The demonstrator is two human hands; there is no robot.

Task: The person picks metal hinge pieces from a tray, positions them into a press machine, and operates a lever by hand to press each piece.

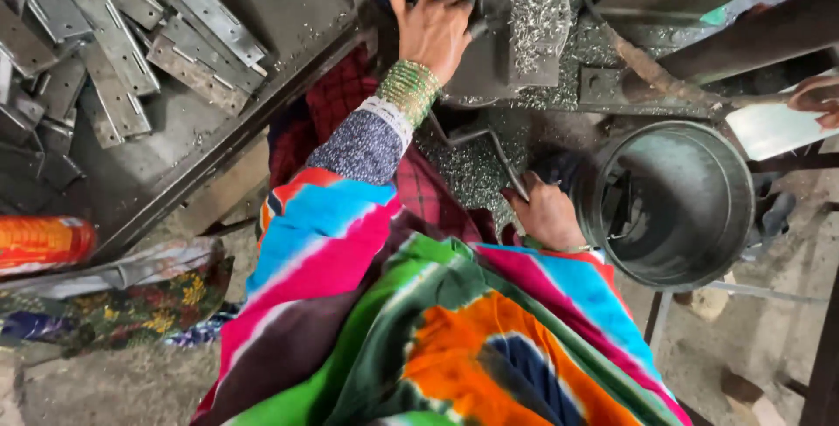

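While the left hand [434,28] presses spread fingers on the grey swarf-strewn steel machine block [502,50] to steady it, the right hand [548,212] closes on a thin bent metal rod [509,164] beside the round grey metal bucket [677,203].

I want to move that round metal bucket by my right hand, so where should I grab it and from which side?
Probably take the bucket by its top rim on the near left edge, beside your right hand. It stands upright with the mouth open toward you, so the rim is the exposed part. Come straight down from above; a dark metal piece leans inside the left wall, so grip beside it.
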